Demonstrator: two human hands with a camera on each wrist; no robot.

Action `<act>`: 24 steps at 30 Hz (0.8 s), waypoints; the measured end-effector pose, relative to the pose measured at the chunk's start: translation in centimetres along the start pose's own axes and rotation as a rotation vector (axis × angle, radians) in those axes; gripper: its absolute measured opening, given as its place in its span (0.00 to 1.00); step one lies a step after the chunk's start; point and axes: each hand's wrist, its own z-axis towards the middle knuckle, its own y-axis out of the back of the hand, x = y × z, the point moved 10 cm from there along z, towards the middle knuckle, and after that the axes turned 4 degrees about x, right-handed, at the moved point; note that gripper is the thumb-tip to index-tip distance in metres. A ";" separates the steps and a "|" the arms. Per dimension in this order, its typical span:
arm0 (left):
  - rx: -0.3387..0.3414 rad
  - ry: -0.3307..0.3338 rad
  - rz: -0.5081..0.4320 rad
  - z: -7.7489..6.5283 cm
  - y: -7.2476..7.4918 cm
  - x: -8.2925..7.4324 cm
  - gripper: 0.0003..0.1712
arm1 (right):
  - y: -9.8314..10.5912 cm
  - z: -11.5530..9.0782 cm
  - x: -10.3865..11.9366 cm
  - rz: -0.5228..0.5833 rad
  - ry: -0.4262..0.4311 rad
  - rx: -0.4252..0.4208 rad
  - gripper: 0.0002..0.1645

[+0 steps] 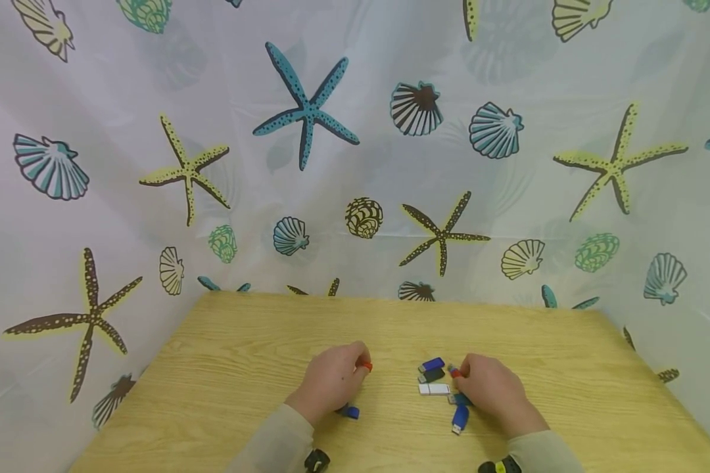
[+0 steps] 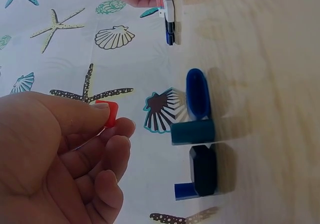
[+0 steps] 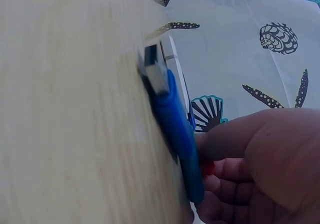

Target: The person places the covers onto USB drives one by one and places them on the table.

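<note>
My left hand pinches a small red cap between thumb and index finger, above the table. Near that hand lie several loose caps: a blue cap, a teal cap, a black cap and another blue one, partly hidden. In my right hand is a red USB flash drive, its metal plug pointing away to the left; the fingers hide most of it. Beside this hand lie uncapped drives: a teal one and a blue one.
Left of my right hand, a purple-blue drive, a black drive and a white drive lie in a column on the wooden table. A curtain printed with shells and starfish hangs behind and at both sides.
</note>
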 end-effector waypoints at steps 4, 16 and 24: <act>0.002 0.008 -0.005 0.0 0.0 0.0 0.03 | 0.3 -0.1 0.3 0.000 0.021 -0.042 0.07; 0.002 0.000 -0.033 0.1 0.3 -0.3 0.02 | 1.9 -0.3 3.0 0.075 0.156 -0.185 0.03; 0.022 -0.001 -0.058 0.0 0.3 -0.3 0.03 | 2.3 -1.3 5.4 0.113 0.269 -0.240 0.03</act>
